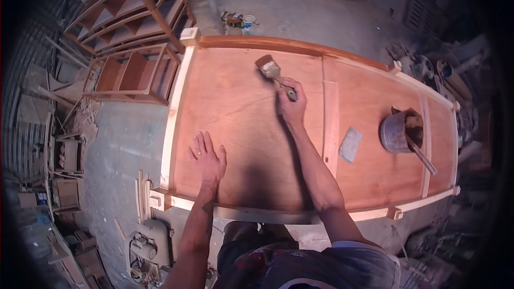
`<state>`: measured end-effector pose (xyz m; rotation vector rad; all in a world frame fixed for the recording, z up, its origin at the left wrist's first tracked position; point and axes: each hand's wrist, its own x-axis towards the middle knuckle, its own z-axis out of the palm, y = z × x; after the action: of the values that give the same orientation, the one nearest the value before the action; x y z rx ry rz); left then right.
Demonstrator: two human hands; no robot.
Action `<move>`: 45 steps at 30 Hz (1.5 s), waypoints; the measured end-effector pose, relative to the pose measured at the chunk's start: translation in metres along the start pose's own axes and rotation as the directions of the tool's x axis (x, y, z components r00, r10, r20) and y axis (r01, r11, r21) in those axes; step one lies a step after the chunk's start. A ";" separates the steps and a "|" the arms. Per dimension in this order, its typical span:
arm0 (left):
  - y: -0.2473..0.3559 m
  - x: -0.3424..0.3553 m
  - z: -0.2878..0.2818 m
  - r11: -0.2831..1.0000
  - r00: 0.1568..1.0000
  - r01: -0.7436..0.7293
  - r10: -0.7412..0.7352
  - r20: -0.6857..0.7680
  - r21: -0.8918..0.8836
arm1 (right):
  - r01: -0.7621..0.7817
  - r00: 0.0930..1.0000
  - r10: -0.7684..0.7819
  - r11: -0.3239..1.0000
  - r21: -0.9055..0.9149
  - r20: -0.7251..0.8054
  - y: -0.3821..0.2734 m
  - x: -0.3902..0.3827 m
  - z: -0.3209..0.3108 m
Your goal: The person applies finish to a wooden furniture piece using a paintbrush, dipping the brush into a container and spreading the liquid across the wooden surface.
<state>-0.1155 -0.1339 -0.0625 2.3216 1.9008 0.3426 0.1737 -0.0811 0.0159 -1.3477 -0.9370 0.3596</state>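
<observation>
A large framed wooden panel [251, 155] lies flat before me, its far rail [294, 47] a darker reddish brown than the pale left and near rails. In my right hand [292, 104] is a paintbrush [270, 69], gripped by the handle, its wide dark bristles pointing to the far left over the panel. Whether the bristles touch the wood I cannot tell. My left hand [208, 158] rests on the panel's left part with fingers spread, holding nothing. Right of my right forearm lies a pale sanding pad or folded cloth [350, 144]. Farther right stands a grey pot [393, 132] with a stick [422, 156] leaning out.
Wooden shelf frames [126, 77] stand beyond the panel's left end, stacked at the back. A compressor-like machine [147, 249] sits on the floor at the near left. Wood strips [143, 195] lean by the near left corner post [159, 199]. Clutter lines the right side.
</observation>
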 end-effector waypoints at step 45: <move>-0.012 -0.009 -0.014 0.994 0.999 0.024 -0.019 0.040 -0.111 | -0.143 0.963 0.034 0.906 -0.398 -0.268 0.011 0.045 -0.038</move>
<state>-0.1321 -0.1413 -0.0525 2.2189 1.8378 0.3873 0.2321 -0.0719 0.0237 -1.7850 -0.7588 0.0473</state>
